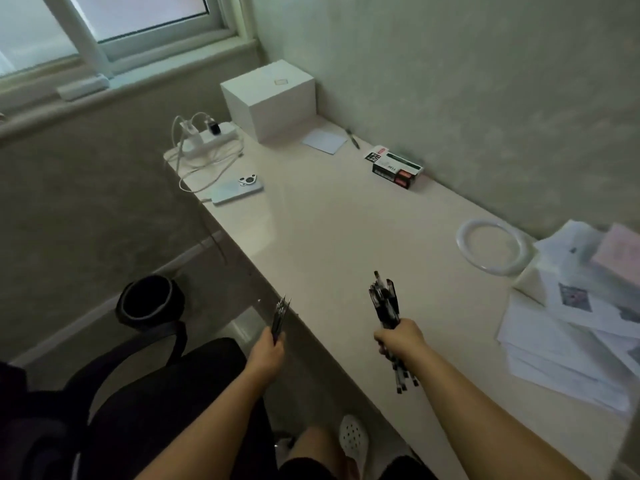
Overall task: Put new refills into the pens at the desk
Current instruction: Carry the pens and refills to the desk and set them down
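Observation:
My right hand (401, 339) grips a thick bundle of black pens (386, 303) above the near part of the white desk (329, 230); the pens stick out above and below my fist. My left hand (268, 351) holds a thin bunch of refills (281, 315), tips pointing up, just off the desk's left edge. A small black, green and red box (398, 167) lies by the wall at the back of the desk. A single dark pen (353, 138) lies beyond it.
A white box (273, 102), a note pad (325, 141), a power strip with chargers (204, 135) and a phone (237, 191) sit at the far end. A white ring (493, 247) and stacked papers (571, 334) fill the right. A black chair (145, 375) and bin (149, 303) stand left.

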